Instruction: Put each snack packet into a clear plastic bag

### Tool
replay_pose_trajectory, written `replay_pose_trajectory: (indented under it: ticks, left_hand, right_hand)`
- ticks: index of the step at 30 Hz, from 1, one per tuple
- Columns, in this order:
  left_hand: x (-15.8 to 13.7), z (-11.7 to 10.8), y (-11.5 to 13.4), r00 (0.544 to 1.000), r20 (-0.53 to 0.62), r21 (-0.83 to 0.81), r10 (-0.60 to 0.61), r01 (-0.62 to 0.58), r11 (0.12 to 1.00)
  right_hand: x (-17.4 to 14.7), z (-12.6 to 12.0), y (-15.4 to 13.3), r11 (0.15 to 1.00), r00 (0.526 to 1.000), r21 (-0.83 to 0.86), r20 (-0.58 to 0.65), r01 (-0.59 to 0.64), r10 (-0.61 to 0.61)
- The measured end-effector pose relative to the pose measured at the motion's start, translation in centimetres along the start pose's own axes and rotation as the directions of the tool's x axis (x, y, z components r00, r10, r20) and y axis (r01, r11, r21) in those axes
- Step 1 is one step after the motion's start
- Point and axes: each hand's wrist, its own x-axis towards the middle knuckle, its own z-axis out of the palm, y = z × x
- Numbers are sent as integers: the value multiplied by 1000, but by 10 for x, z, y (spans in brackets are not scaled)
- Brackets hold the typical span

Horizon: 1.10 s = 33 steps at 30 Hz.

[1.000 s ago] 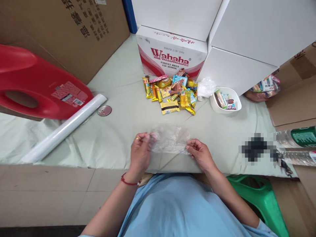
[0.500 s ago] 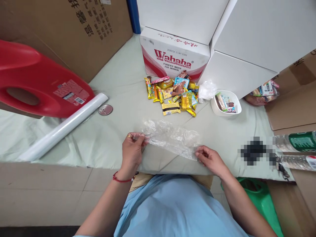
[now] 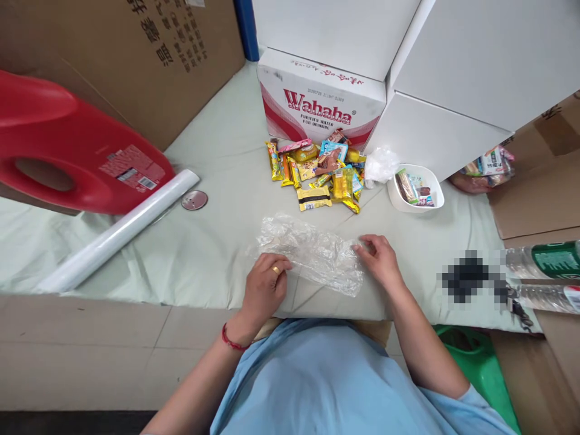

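A crumpled clear plastic bag (image 3: pixel 317 251) lies spread on the pale green cloth between my two hands. The curled fingers of my left hand (image 3: pixel 266 284), with a ring on one, are closed at the bag's near left edge; the fingertips are partly hidden. At the bag's right edge is my right hand (image 3: pixel 380 260), its thumb and forefinger apart, holding nothing. Beyond the bag sits a pile of wrapped snacks (image 3: pixel 324 172), mostly yellow. To its right are a bunched white plastic bag (image 3: pixel 380 165) and a white tub (image 3: pixel 414 205) with several packets inside.
A Wahaha water carton (image 3: pixel 319 106) stands behind the snacks. On the left are a red jug (image 3: pixel 86 151), a white film roll (image 3: pixel 122 229) and a round metal disc (image 3: pixel 194 200). Plastic bottles (image 3: pixel 553 260) lie at the right, above a green stool (image 3: pixel 480 362).
My left hand has moved right and nearer my body, along the bag's near edge. My right hand has let go of the bag's corner and moved up; the bag lies flatter.
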Motion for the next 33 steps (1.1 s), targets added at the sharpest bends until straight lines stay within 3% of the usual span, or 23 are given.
replay_pose_trajectory:
  ticks: [4, 8, 11, 15, 18, 20, 22, 24, 25, 27, 29, 31, 33]
  left_hand:
    - [-6, 7, 1, 970, 162, -59, -179, 191, 980]
    - [-2, 8, 9, 923, 133, -207, -360, 382, 901]
    - [5, 9, 28, 861, 195, -395, -470, 508, 765]
    - [12, 15, 55, 737, 446, -569, -507, 671, 476]
    - [13, 23, 62, 717, 464, -575, -520, 691, 439]
    - [11, 28, 61, 719, 456, -561, -524, 689, 458]
    - [7, 31, 59, 732, 458, -555, -504, 679, 482]
    - [4, 33, 59, 757, 447, -550, -477, 653, 521]
    - [2, 33, 59, 769, 441, -548, -463, 639, 539]
    - [0, 30, 59, 782, 432, -558, -451, 624, 547]
    - [-2, 22, 57, 770, 425, -595, -476, 634, 494]
    - [-7, 9, 50, 738, 414, -641, -533, 652, 405]
    - [-16, -9, 41, 695, 392, -672, -603, 664, 329]
  right_hand:
    - [-1, -1, -16, 995, 996, 40, 30, 87, -88]
    - [-29, -15, -47, 971, 967, 128, 132, 202, -218]
    - [-58, -13, -69, 940, 907, 204, 270, 275, -324]
    - [-83, 6, -84, 900, 840, 279, 344, 336, -420]
    - [-89, 18, -86, 885, 806, 324, 387, 335, -447]
    - [-87, 21, -86, 901, 847, 309, 344, 305, -405]
    - [-79, 22, -85, 939, 934, 243, 202, 243, -294]
    - [-66, 25, -80, 971, 981, 182, 93, 153, -172]
    - [-59, 27, -76, 979, 986, 176, 106, 105, -125]
    - [-44, 33, -67, 976, 966, 220, 252, -5, -52]
    - [-33, 35, -57, 951, 928, 287, 373, -113, -3]
    - [-25, 33, -48, 921, 935, 350, 353, -168, 36]
    - [-21, 26, -40, 904, 965, 395, 253, -165, 66]
